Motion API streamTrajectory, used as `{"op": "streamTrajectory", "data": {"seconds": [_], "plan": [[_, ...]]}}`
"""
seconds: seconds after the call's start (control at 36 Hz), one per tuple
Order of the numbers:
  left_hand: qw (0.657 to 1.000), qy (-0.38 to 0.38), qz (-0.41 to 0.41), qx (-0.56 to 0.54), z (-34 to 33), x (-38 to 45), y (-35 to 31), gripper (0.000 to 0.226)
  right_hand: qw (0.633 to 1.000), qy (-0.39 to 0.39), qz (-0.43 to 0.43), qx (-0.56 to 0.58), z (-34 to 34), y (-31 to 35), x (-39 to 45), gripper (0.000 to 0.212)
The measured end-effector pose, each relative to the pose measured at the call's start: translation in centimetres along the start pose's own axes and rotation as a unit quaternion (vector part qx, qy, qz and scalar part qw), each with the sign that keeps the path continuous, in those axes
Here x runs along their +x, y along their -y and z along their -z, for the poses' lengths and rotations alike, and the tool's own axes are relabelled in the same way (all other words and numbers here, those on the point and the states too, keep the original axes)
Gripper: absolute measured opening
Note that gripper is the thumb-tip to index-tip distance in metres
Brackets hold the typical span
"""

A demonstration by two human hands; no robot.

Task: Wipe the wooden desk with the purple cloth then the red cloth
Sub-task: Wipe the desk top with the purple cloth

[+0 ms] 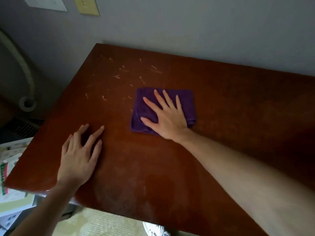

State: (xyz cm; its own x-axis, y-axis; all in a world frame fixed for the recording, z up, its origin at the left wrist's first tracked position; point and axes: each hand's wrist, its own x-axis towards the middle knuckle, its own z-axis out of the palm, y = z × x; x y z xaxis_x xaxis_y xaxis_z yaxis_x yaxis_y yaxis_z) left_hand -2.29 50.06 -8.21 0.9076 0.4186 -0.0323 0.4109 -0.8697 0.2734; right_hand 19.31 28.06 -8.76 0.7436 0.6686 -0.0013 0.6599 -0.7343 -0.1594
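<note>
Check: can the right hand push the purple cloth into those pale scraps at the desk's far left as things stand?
Probably yes. The right hand presses flat on the purple cloth, the pale scraps start just beyond its left edge, and bare wooden desk lies between. The left hand rests nearer, off that path.

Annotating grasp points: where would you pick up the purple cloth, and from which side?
Probably the near-right corner of the purple cloth, from the right. It lies folded flat on the wooden desk with the right hand pressing on it; that corner shows bunched layers to pinch, while the other edges lie flat.
</note>
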Motion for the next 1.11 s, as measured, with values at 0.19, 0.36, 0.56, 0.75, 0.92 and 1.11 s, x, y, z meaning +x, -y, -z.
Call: {"op": "streamTrajectory", "data": {"seconds": [0.19,0.36,0.56,0.75,0.92,1.11], "plan": [[1.0,-0.011,-0.011,-0.024,0.1,0.0,-0.1,0.05,0.999,0.002,-0.04,0.001,0.4,-1.9,10.8,0.076],[0.999,-0.005,-0.021,-0.027,-0.3,0.4,0.6,0.05,0.995,-0.015,-0.097,0.013,1.0,-2.7,17.6,0.075],[0.999,-0.011,-0.029,-0.031,-0.4,0.5,0.7,0.05,0.994,-0.016,-0.108,0.008,1.1,-2.6,19.8,0.076],[0.998,-0.03,-0.034,-0.04,-0.2,0.3,0.6,0.049,0.997,-0.015,-0.074,-0.007,0.1,1.0,13.1,0.072],[0.997,-0.058,-0.031,-0.039,-0.7,0.3,0.7,0.054,1.0,-0.014,-0.023,-0.001,-1.0,6.0,3.2,0.073],[0.997,-0.055,-0.012,-0.043,-1.0,0.1,0.6,0.063,0.998,-0.035,-0.041,0.015,-2.3,13.1,-10.4,0.073]]}}
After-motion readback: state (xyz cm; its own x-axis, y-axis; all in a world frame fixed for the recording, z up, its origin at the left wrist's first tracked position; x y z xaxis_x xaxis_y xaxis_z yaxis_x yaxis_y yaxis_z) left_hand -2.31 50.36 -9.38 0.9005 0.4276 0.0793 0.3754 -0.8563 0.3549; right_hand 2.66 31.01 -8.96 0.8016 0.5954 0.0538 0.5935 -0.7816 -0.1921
